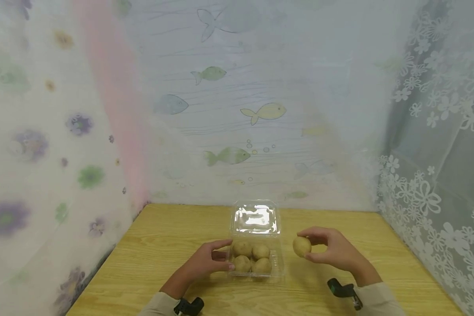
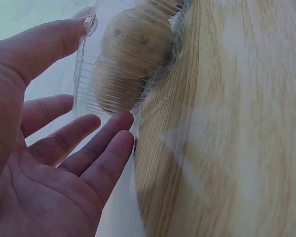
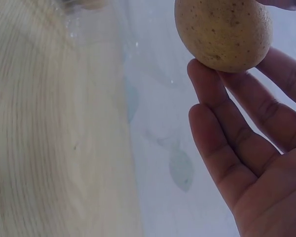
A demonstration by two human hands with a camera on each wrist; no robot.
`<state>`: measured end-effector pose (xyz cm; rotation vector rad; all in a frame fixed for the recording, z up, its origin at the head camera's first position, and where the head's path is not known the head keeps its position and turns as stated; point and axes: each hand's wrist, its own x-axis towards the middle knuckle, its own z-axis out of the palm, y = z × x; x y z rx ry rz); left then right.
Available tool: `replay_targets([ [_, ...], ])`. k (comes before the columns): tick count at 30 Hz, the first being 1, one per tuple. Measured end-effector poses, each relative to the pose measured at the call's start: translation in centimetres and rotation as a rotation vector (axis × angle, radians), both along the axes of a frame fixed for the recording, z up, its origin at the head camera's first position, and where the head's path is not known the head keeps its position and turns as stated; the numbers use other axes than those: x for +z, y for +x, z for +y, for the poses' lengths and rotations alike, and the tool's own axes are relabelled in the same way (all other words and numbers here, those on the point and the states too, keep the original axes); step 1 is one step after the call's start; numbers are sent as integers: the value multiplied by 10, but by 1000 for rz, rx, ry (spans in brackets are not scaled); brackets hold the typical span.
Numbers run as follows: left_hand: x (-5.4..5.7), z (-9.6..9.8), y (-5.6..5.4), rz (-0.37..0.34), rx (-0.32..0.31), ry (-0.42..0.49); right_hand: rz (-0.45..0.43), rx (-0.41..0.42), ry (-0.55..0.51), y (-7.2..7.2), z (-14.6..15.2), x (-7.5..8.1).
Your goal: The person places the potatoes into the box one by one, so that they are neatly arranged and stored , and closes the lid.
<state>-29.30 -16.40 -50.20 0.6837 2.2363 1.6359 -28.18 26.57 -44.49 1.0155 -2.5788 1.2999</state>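
Note:
A clear plastic clamshell box (image 1: 277,262) stands on the table with its lid (image 1: 256,217) raised at the back. Inside sit several potatoes (image 1: 242,264), grouped toward the left, also visible through the ribbed wall in the left wrist view. My left hand (image 1: 205,262) is at the box's left side, thumb at the front corner of the rim, the other fingers spread and fairly straight along the wall. To the right of the box, my right hand (image 1: 335,251) pinches a single potato (image 1: 302,246) between thumb and fingers, above the table. The right wrist view shows this speckled potato (image 3: 224,34) resting against the fingertips.
The wood-grain table (image 1: 162,232) meets a pale curtain (image 1: 320,109) printed with fish at its back edge. A flowered sheet (image 1: 35,153) hangs on the left, and a sheer one with white flowers (image 1: 426,197) on the right. Dark wrist straps (image 1: 341,289) sit on both wrists.

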Motion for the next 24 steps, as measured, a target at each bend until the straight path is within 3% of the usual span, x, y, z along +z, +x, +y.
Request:
replay_targets([
  [10,0,2,0,11,-1,4,5,-70,20,-5,-17,2],
  [24,1,3,1,22,31,-18,62,-48,-37,-10,-41,-4],
])
